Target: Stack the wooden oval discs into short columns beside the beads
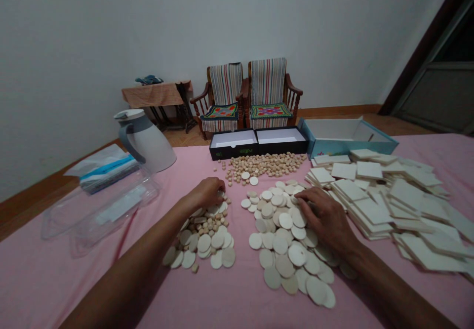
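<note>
My left hand (210, 192) reaches into a mixed pile of small wooden beads (211, 223) and pale round wooden discs (204, 243). Its fingers curl downward, and whatever lies in them is hidden. On the other side, my right hand (328, 215) rests over a larger heap of round discs (285, 220). Its thumb and forefinger come together at the heap's upper edge, around what looks like one disc. Two loose discs (254, 181) lie by a spread of beads (268, 163) beyond both hands.
Square wooden tiles (392, 195) are heaped on the right. Black trays (233, 144) and a light-blue box (350, 146) stand behind the beads. At left are a jug (148, 141), a tissue pack (107, 171) and clear plastic packaging (111, 210). A pink cloth (244, 289) covers the table.
</note>
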The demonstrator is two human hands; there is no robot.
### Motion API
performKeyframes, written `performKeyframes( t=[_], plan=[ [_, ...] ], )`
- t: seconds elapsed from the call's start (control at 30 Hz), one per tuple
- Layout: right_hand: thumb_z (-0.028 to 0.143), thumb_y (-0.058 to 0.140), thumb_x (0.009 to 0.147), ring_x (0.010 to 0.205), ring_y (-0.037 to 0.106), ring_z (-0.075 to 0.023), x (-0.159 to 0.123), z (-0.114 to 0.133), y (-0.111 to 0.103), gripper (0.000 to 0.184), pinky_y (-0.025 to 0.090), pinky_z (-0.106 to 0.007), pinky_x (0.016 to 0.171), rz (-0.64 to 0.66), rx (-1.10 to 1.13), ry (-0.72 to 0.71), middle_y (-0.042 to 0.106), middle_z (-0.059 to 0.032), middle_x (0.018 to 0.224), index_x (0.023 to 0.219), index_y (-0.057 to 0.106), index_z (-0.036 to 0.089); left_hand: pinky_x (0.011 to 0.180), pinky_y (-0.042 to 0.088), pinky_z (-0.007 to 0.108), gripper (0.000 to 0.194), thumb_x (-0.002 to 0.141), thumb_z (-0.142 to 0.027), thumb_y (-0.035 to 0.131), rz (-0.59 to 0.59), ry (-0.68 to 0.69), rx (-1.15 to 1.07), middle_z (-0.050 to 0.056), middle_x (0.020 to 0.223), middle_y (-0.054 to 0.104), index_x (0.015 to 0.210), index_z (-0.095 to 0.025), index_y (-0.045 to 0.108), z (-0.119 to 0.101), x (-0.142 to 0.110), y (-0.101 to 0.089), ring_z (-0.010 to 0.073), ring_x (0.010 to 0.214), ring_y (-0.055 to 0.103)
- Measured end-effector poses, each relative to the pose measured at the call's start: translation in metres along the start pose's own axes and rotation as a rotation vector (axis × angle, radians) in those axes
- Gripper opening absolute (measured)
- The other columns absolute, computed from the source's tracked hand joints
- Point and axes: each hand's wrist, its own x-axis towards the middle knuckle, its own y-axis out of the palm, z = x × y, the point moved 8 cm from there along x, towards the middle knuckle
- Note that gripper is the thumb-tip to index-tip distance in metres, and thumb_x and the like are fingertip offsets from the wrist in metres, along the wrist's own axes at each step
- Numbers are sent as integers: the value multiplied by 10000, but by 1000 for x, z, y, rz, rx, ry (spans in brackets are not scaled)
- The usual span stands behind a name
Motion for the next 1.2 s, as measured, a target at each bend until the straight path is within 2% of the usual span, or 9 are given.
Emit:
performKeyframes(
  t=[0.1,0.27,0.47,0.67,0.87,1.03,1.2],
  plan=[
    [205,474,882,853,593,-214,1,1,0,148,468,-357,753,1,-3,1,643,-64,884,901,621,195,705,442,262,231,646,-178,673,-29,-25,2,78,911,698,876,-169,696,5,3,-6,223,840,633],
    [209,466,882,849,597,-214,1,2,-1,161,473,-359,753,-9,6,-8,647,-69,880,898,625,195,687,432,235,199,694,-93,574,-60,-40,-15,38,864,706,836,-186,679,10,10,-17,178,799,632],
    [192,479,875,846,591,-211,2,2,-1,149,469,-361,757,8,4,4,642,-67,877,897,626,188,609,424,192,251,657,-145,653,74,-16,-59,8,846,710,903,-194,667,8,6,-3,147,735,633],
    [196,473,883,856,587,-210,2,2,0,155,466,-359,759,13,4,-5,639,-66,886,894,627,191,616,423,190,270,679,-234,675,107,-25,-61,10,856,705,945,-194,646,8,5,4,146,753,635],
    [200,476,889,852,581,-208,1,2,1,146,467,-364,760,20,20,-10,634,-63,883,907,620,189,665,427,231,354,651,-186,661,63,-13,-20,23,892,682,1002,-215,618,0,6,4,182,803,623],
    [199,480,890,848,581,-207,1,3,0,142,463,-359,755,17,17,-6,634,-62,874,901,620,184,720,437,245,405,682,-132,604,9,60,-38,41,977,633,1073,-237,603,-6,1,4,183,840,614],
    [201,485,888,863,585,-207,1,3,1,136,464,-354,762,22,27,-10,640,-60,889,910,619,187,754,437,252,311,675,-79,571,-49,100,-93,55,979,620,944,-208,659,-8,-2,5,187,874,605]
  ],
)
